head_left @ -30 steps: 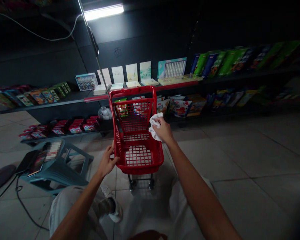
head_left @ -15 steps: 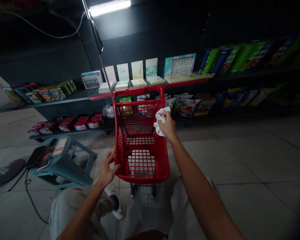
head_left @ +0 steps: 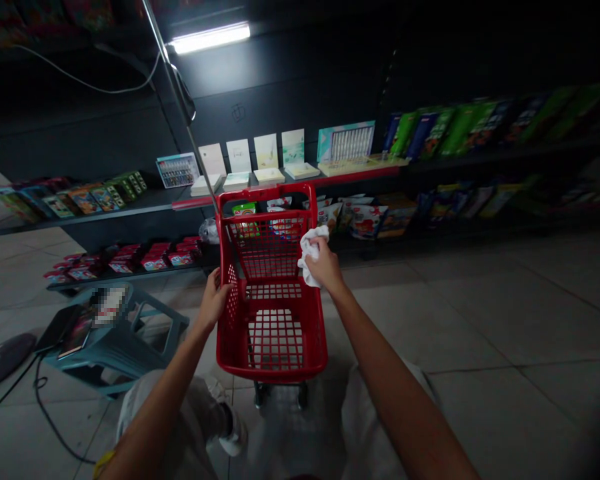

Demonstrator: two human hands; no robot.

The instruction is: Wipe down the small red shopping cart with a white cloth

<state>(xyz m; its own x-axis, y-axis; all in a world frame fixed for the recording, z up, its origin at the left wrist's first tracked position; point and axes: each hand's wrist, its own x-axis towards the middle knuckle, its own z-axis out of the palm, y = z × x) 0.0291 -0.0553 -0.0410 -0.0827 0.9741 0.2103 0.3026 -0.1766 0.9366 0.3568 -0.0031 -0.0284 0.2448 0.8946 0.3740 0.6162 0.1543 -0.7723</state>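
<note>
A red plastic shopping cart (head_left: 271, 373) with a grid bottom and mesh sides stands right in front of me, nothing inside its basket. My left hand (head_left: 213, 300) grips the cart's left rim, thumb over the edge and fingers on the outer side. In my right hand (head_left: 324, 263) is a crumpled white cloth (head_left: 309, 248), pressed against the upper right side of the cart near its handle (head_left: 265, 193).
A blue-grey plastic stool (head_left: 130, 360) with a dark flat device on it stands at left, a cable trailing on the floor. Behind the cart run shelves (head_left: 160, 198) with boxes, books and snack bags (head_left: 367, 220). A metal pole (head_left: 180, 100) rises behind the cart's left side.
My left hand has slid forward along the cart's left rim, away from the near corner. The right hand still holds the cloth at the right side. The whole view has shifted slightly.
</note>
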